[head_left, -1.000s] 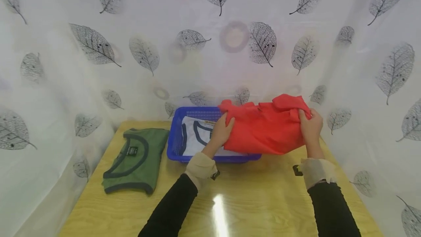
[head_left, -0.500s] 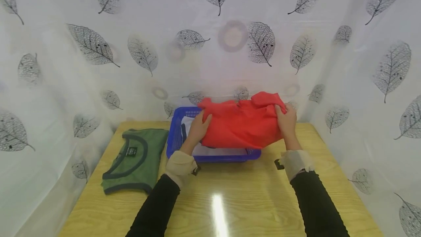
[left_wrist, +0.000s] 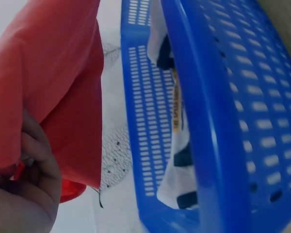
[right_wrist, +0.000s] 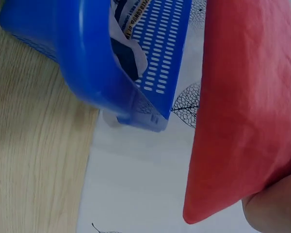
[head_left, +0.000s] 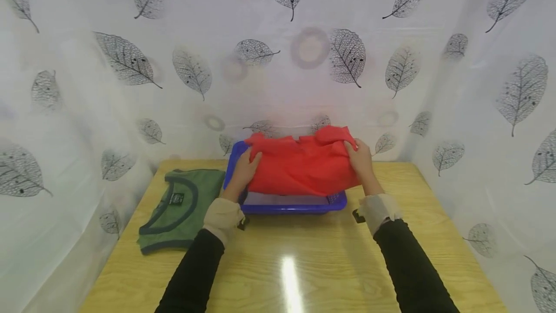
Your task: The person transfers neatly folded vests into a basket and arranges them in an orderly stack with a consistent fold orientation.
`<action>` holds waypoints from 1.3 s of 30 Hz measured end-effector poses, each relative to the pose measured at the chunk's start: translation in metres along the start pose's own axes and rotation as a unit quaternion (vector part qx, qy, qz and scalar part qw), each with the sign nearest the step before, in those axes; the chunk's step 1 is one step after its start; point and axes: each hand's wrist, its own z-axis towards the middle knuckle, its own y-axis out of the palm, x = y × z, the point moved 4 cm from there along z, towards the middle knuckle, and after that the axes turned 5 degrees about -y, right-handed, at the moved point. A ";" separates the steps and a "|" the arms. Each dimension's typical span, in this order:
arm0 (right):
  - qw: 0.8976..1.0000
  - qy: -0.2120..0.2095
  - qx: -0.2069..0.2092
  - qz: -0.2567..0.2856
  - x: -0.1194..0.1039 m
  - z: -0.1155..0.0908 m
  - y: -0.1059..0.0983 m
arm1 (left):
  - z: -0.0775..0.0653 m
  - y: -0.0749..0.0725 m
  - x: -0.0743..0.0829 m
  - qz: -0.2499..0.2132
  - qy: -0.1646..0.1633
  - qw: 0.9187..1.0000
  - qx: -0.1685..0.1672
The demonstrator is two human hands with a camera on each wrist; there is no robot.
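Note:
A folded red cloth garment [head_left: 304, 165] is held up over the blue plastic basket [head_left: 291, 209]. My left hand [head_left: 244, 170] grips its left end, fingers curled round the fabric in the left wrist view. At the right end, my right hand [head_left: 361, 158] pinches the garment between thumb and fingers. Below the red fabric, a white garment with dark trim [left_wrist: 177, 167] lies inside the basket; the head view shows only a pale strip of it. Both wrist views show the red garment raised clear of the basket rim.
Left of the basket, a folded green shirt [head_left: 204, 204] with dark trim lies flat on the wooden table [head_left: 330, 264]. A white curtain [head_left: 278, 91] printed with grey leaves hangs behind the table and along both sides.
Both hands have carried the red garment leftward, from over the basket's right part to over its middle. It now covers most of the white garment in the head view.

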 end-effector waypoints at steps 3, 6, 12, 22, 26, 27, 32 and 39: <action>1.000 0.009 -0.022 0.007 0.000 0.001 0.007 | 0.003 -0.003 -0.006 -0.009 0.001 1.000 -0.006; 0.999 0.011 -0.033 0.012 0.002 0.002 0.015 | 0.005 -0.006 -0.011 -0.011 -0.002 1.000 -0.005; 0.999 -0.006 -0.038 0.003 0.004 0.003 0.028 | 0.008 -0.008 -0.022 0.004 -0.032 0.999 -0.006; 0.999 -0.016 -0.034 -0.011 0.013 0.001 0.046 | 0.008 -0.007 -0.043 0.043 -0.040 0.998 -0.004; 0.999 -0.020 -0.028 -0.009 0.017 0.001 0.053 | 0.009 -0.009 -0.048 0.046 -0.036 0.998 -0.001; 0.999 -0.021 -0.027 -0.009 0.017 0.001 0.054 | 0.009 -0.010 -0.049 0.049 -0.034 0.998 -0.002; 0.998 -0.007 -0.050 -0.026 0.018 0.002 0.063 | 0.010 -0.011 -0.054 0.054 -0.048 0.997 -0.005; 0.998 -0.039 -0.043 0.008 0.066 0.021 0.085 | 0.051 0.005 -0.117 0.087 -0.006 0.996 0.008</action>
